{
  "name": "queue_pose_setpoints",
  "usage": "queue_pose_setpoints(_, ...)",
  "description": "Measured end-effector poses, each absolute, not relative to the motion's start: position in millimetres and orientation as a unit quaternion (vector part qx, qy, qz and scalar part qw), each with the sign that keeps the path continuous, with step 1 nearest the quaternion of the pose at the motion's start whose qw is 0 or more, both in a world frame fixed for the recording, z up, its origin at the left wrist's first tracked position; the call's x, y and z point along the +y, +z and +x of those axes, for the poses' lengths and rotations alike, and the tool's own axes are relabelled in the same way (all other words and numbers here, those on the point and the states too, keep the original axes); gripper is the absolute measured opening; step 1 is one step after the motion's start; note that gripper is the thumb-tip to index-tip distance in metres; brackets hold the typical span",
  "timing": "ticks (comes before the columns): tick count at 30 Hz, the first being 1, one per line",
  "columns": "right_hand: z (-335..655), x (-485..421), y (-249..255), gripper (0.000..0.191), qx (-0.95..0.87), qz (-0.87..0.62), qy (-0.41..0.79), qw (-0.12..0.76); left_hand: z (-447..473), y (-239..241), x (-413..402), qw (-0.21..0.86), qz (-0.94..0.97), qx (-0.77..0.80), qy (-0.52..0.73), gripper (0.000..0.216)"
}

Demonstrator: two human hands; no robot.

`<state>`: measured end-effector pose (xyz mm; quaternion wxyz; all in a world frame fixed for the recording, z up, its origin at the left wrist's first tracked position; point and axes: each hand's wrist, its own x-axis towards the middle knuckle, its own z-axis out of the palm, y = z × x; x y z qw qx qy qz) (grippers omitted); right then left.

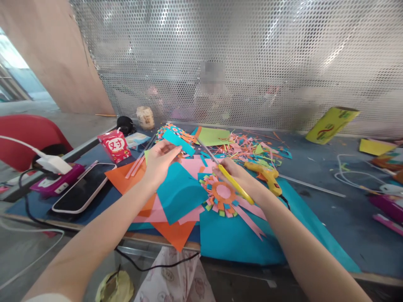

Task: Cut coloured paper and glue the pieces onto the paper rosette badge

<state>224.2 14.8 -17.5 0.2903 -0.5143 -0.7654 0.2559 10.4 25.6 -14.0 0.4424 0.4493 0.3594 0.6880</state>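
My left hand [160,158] pinches a small blue paper strip [180,141] between thumb and fingers, above the table. In my right hand [234,174] are scissors with yellow handles [237,185]; their blades point up and left, close to the strip's right end. I cannot tell whether blades and paper touch. Below the right hand lies a round paper rosette [223,192] with a pink centre, an orange ring, fringed edges and pink ribbon tails. A blue paper sheet [179,195] rests between my forearms, over pink and orange sheets [176,233].
A yellow glue gun [267,175] lies right of my right hand. Behind are paper scraps [245,147], a second fringed rosette [173,131] and green paper [214,136]. A phone [85,188], power strip [56,180] and red packet [115,146] sit left; a yellow tube [330,125] stands right.
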Motion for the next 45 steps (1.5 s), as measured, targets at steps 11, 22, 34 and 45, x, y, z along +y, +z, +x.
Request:
queue_pose_setpoints(11,220.5,9.6,-15.8,0.039,-0.783,-0.492,0.284,0.253,12.5,-17.0,24.1,0.444,0.474,0.334,0.683,0.022)
queue_pose_setpoints(22,221.4,12.4,-21.4,0.042,-0.785,-0.488,0.282,0.257,12.9,-19.6,25.0,0.442,0.474,0.34,0.681,0.023)
queue_pose_setpoints(34,220.0,10.8,-17.5,0.044,-0.778,-0.513,0.269,0.245,14.5,-18.2,23.9,0.451,0.468,0.337,0.681,0.022)
queue_pose_setpoints(45,219.8,10.6,-13.8,0.046,-0.785,-0.522,0.245,0.228,13.3,-18.9,24.2,0.456,0.472,0.343,0.672,0.021)
